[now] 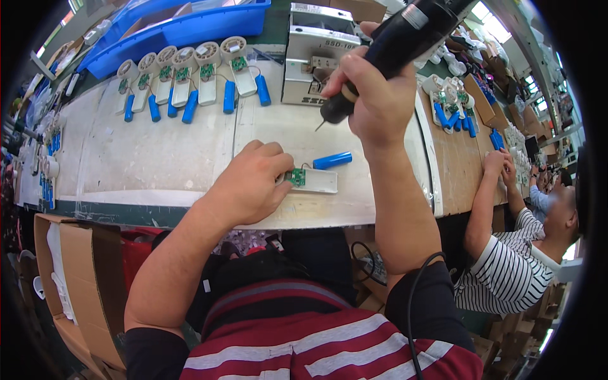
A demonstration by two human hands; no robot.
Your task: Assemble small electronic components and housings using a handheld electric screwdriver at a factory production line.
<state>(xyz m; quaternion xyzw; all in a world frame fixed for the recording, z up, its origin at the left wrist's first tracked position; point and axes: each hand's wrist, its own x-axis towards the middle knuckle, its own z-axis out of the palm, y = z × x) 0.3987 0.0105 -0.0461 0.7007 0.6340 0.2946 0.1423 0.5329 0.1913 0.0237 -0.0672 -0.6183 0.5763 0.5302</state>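
Observation:
My right hand (pixel 385 104) is wrapped round a black electric screwdriver (pixel 405 38), raised above the bench with its thin bit (pixel 320 126) pointing down and left. The bit is apart from the work below. My left hand (pixel 253 180) is closed over the left end of a white plastic handheld-fan half shell (pixel 324 182) lying on the bench; its fingers hide that end. A small green circuit board (pixel 296 177) shows in the shell beside my fingertips. A blue cylindrical battery (pixel 332 160) lies just behind the shell, wired to the board.
Several similar fan shells (pixel 207 88) with blue batteries stand in a row at the back left, before a blue bin (pixel 183 35). A screwdriver power box (pixel 310 82) stands behind. At right, another person's hands (pixel 497 163) work near more fan parts (pixel 453 104). A cardboard box (pixel 95 278) stands at lower left.

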